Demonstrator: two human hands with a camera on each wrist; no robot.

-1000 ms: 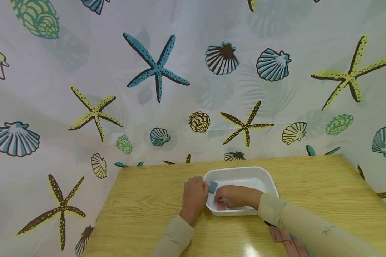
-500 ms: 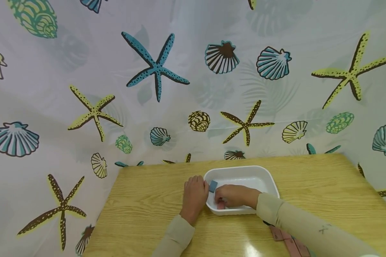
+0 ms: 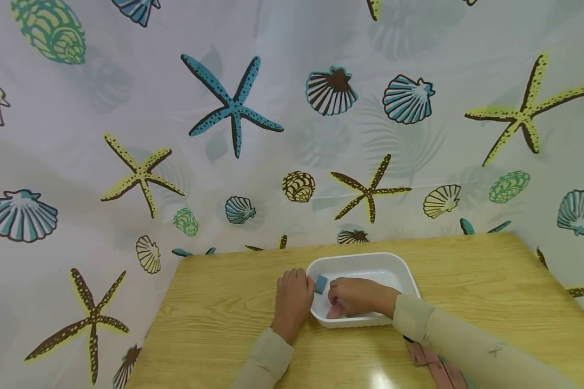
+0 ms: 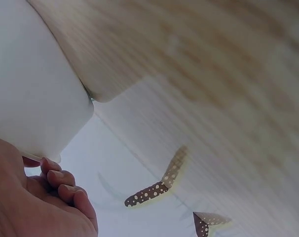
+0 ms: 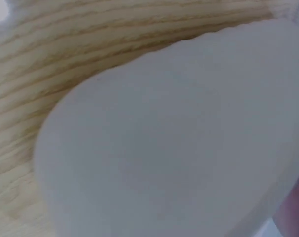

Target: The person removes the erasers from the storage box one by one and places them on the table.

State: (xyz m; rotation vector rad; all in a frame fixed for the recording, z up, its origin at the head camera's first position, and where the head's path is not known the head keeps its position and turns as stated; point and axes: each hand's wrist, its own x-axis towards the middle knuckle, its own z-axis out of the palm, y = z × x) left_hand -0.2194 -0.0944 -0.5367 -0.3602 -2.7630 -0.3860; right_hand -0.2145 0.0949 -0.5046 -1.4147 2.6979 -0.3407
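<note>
A white plastic tub (image 3: 411, 278) sits on the table. My left hand (image 3: 293, 300) grips its left rim; in the left wrist view, the curled fingers (image 4: 65, 185) are at the rim. My right hand (image 3: 357, 296) reaches inside the tub, fingers bent down and pinching a flat pink piece (image 3: 335, 311) near the front left corner. The fingers partly cover that piece, so its full shape is hidden. Beside them, against the tub's left wall, lies a small blue rectangular block (image 3: 320, 284). The right wrist view is mostly filled by the tub's outer wall (image 5: 164, 133).
Several flat pink pieces (image 3: 439, 371) lie together on the wood-grain table (image 3: 214, 319) at the front right, partly under the right sleeve (image 3: 472, 340). A dark edge shows beside them. A white curtain (image 3: 272, 32) printed with shells and starfish hangs behind the table.
The pink piece under the right fingers has turned and now lies slanted. The right hand has shifted slightly; the left hand keeps its grip on the rim.
</note>
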